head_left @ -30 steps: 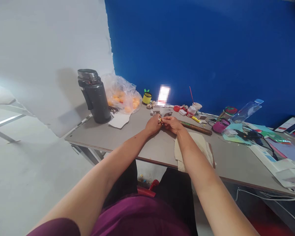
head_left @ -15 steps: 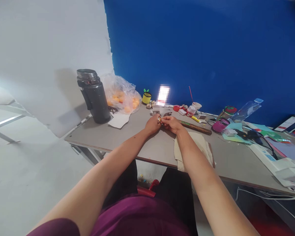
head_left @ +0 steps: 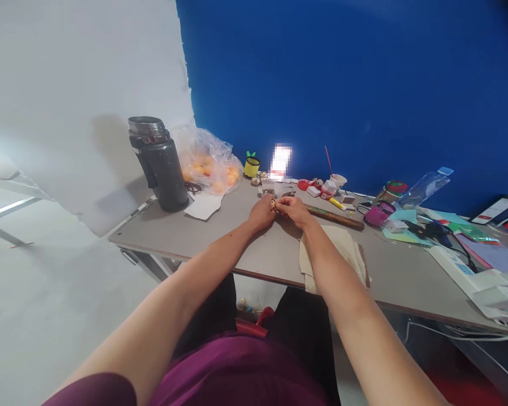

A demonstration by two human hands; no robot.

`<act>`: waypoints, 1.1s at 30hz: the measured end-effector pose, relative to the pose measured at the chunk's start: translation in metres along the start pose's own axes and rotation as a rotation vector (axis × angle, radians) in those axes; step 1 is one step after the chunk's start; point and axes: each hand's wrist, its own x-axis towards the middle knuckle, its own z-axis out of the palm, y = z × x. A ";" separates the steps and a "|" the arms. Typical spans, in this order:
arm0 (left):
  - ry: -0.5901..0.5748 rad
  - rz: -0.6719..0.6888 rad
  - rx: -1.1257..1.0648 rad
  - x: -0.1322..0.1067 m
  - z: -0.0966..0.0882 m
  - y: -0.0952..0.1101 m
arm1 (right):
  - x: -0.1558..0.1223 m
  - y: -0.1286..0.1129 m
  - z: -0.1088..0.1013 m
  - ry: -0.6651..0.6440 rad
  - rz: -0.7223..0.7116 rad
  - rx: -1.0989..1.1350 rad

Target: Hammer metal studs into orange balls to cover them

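Observation:
Both my arms reach out over a grey table (head_left: 195,231). My left hand (head_left: 261,213) and my right hand (head_left: 294,211) meet at the table's middle, fingers closed together in a pinch on a small golden thing (head_left: 274,205) that I cannot make out. A beige folded cloth (head_left: 345,248) lies under my right forearm. A long brown stick (head_left: 336,218) lies just behind my right hand.
At the back left stand a dark flask (head_left: 158,163), a clear bag of orange fruit (head_left: 207,163) and a white paper (head_left: 203,206). A yellow cup (head_left: 251,166), small boxes, a paper cup (head_left: 337,181), a pink item (head_left: 377,215), papers and a bottle (head_left: 423,189) crowd the right.
Both hands stay pinched together on the small thing; the view has shifted slightly, nothing else has moved.

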 end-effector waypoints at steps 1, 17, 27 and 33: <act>0.004 -0.004 0.003 0.000 0.000 0.001 | 0.000 0.000 0.001 0.005 -0.022 -0.015; 0.098 -0.047 0.081 -0.005 -0.008 0.006 | 0.003 0.004 0.014 0.090 -0.202 -0.187; 0.063 -0.060 0.120 -0.004 -0.010 0.004 | 0.003 0.004 0.020 0.171 -0.346 -0.535; 0.078 -0.078 0.130 -0.004 -0.012 0.006 | -0.002 0.005 0.024 0.215 -0.375 -0.722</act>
